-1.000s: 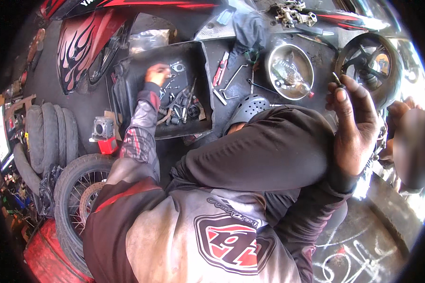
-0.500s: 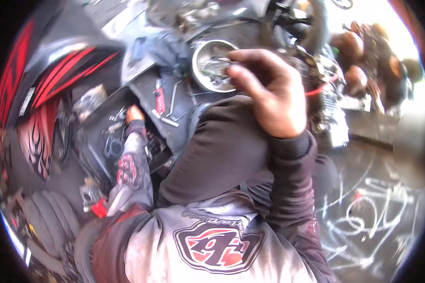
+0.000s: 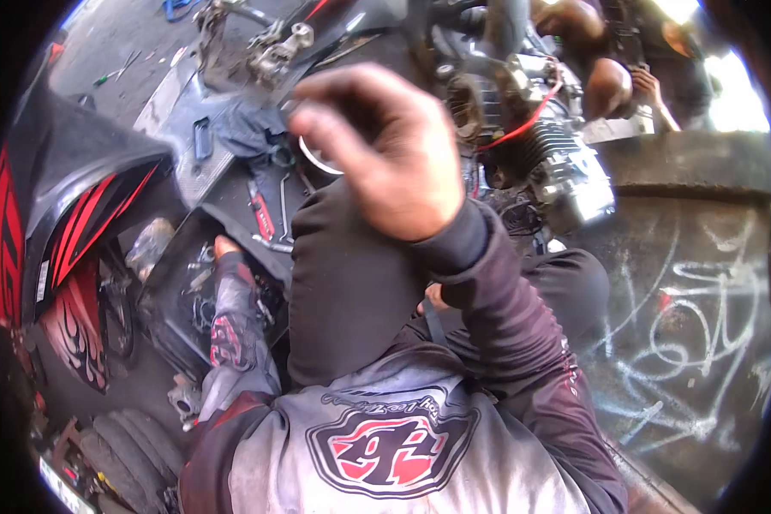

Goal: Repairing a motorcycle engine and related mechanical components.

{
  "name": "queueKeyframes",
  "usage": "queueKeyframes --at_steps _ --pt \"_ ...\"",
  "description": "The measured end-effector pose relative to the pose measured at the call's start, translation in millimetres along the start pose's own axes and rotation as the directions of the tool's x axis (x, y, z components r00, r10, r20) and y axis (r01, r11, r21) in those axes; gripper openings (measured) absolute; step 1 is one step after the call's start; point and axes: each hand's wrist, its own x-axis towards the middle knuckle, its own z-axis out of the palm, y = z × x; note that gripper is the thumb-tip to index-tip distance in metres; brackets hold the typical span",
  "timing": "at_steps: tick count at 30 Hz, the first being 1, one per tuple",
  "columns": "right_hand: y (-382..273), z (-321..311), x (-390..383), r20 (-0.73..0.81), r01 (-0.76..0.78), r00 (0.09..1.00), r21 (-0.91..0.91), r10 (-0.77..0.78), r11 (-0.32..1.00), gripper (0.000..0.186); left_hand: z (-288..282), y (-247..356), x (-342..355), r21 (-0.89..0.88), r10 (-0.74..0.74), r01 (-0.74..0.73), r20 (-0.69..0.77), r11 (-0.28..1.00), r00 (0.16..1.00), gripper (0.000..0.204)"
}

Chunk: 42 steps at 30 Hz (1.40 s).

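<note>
My right hand (image 3: 394, 154) is raised above my dark-trousered knee, thumb and forefinger pinched together. Whatever sits between the fingertips is blurred and too small to name. Behind the hand a metal bowl (image 3: 317, 160) shows only part of its shiny rim. My left hand (image 3: 226, 247) reaches down into a black plastic bin (image 3: 168, 301) holding small metal parts and wiring; its fingers are mostly hidden. Beyond the bin lie a red-handled tool (image 3: 260, 214) and a bent metal rod tool (image 3: 284, 204).
A finned engine (image 3: 561, 167) with a red cable stands ahead on the right. Black-and-red fairing panels (image 3: 81, 214) fill the left. A dark cloth (image 3: 253, 128) lies farther off. Beside me on the right is a dark panel with white scrawl (image 3: 685, 300). Another person's hand (image 3: 647, 86) appears far right.
The view has swung right, so the engine and bin sit farther left. My right hand has moved over the bowl and now covers most of it. My left hand stays at the bin.
</note>
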Motion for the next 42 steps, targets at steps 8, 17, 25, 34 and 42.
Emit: queueKeyframes --at_steps 8,17,25,34,42 --pt "58 -109 -76 -0.418 -0.165 0.897 -0.016 0.144 0.986 0.022 -119 62 -77 -0.548 -0.072 0.106 0.082 0.830 0.994 0.032" --pt "92 -134 -126 0.181 -0.157 0.938 -0.538 0.295 0.828 0.031 -216 -79 -123 -0.889 -0.267 0.357 0.284 0.286 0.921 0.022" --pt "29 -96 -116 -0.104 -0.429 0.903 -0.146 0.417 0.891 0.018 -179 -64 -145 -0.291 0.100 -0.040 0.192 0.956 0.976 0.048" --pt "25 -84 -114 -0.199 -0.381 0.915 -0.143 0.351 0.913 0.020 -169 -3 -157 0.304 0.166 -0.200 0.133 0.932 0.977 0.023" --pt "31 -94 -116 -0.238 -0.378 0.901 -0.019 0.363 0.926 0.026 -334 20 -146 -0.442 0.075 -0.011 0.128 0.897 0.989 0.022"
